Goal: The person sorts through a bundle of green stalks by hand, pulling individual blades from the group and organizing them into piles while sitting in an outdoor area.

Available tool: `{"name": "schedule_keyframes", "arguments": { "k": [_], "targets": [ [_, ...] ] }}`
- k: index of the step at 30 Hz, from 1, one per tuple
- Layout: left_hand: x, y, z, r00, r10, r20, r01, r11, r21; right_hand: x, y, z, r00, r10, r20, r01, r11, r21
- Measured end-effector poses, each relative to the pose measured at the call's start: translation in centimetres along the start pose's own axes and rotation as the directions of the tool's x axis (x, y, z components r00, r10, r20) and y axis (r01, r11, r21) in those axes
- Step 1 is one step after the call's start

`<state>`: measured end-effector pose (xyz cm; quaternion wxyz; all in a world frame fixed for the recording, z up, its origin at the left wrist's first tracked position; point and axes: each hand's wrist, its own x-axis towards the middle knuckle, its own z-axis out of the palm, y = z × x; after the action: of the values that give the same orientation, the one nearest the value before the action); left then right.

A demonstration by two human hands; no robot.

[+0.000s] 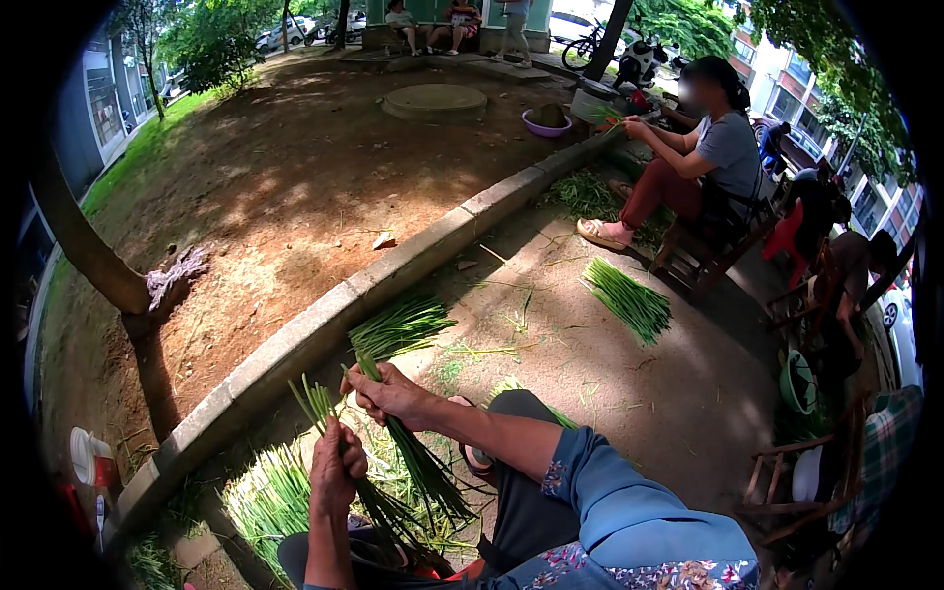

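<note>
My left hand (332, 472) is closed round a bunch of thin green stalks (316, 405), which look like garlic scapes; their pale ends point up and the darker ends hang down. Just right of it, my right hand (393, 397) grips a second bunch of stalks (425, 474), slanting down toward my knees. The hands are close together, fingertips near the upper ends. Below and left lies a large pile of stalks (270, 501) in sunlight. Beyond my hands, a smaller heap of stalks (403, 327) lies by the kerb, partly in shade.
A concrete kerb (359, 285) runs diagonally beside bare soil. A neat bundle of stalks (629, 300) lies ahead on the paving. At right, a seated person (723, 147) handles stalks. A wooden chair (806, 482) stands near right; a white bucket (87, 454) is at left.
</note>
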<state>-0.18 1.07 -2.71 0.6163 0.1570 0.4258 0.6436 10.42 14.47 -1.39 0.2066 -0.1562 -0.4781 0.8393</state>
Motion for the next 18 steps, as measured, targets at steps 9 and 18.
{"name": "schedule_keyframes", "arguments": {
  "k": [9, 18],
  "targets": [
    [-0.12, 0.02, 0.59, 0.998, 0.008, -0.060, -0.006, 1.000, 0.030, -0.07, -0.02, 0.16, 1.000, 0.001, 0.003, -0.001, 0.998, -0.067],
    [-0.27, 0.12, 0.35, 0.999, 0.011, -0.030, -0.009, 0.997, 0.081, -0.01, 0.39, 0.38, 1.000, 0.002, -0.011, -0.003, 0.996, -0.086]
  ]
}}
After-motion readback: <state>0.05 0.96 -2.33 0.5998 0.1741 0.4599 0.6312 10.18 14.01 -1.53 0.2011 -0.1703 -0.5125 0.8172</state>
